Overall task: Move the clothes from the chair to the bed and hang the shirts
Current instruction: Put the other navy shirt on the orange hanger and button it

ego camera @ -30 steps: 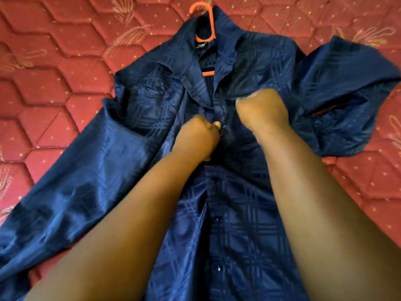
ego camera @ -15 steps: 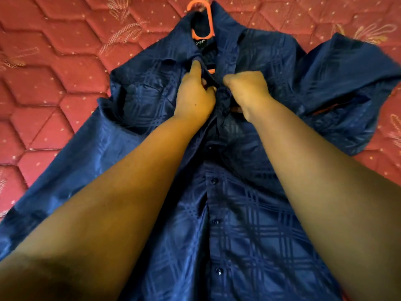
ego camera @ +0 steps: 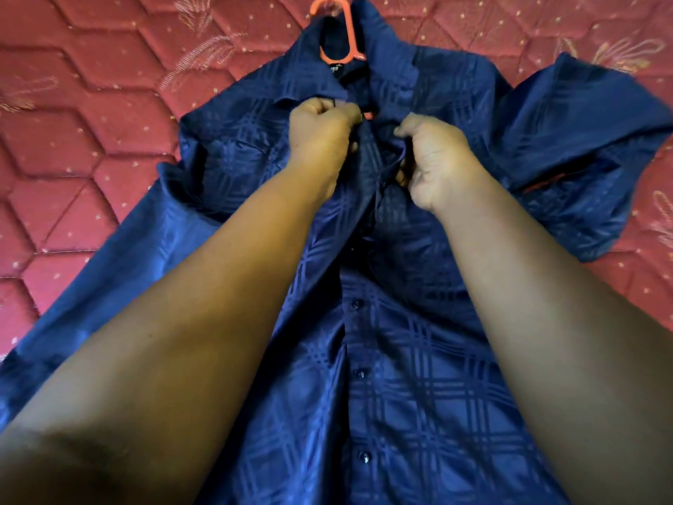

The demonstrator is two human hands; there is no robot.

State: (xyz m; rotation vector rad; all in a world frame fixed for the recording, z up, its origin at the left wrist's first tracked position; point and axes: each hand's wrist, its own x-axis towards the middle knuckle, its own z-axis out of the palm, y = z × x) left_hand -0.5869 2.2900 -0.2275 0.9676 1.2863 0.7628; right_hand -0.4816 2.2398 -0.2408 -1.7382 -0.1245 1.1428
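Item: shirt [ego camera: 418, 377], placket running 6-to-12. My left hand [ego camera: 320, 133] and right hand [ego camera: 433, 165] pinch its edges below the hanger [ego camera: 346, 38] at 12.

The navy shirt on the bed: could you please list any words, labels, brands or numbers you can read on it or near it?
Neck label inside the collar of the navy shirt: pale lettering on black, too small and blurred to read.
Orange hanger: no text visible.
Red quilted bedcover: gold leaf motifs only, no words.
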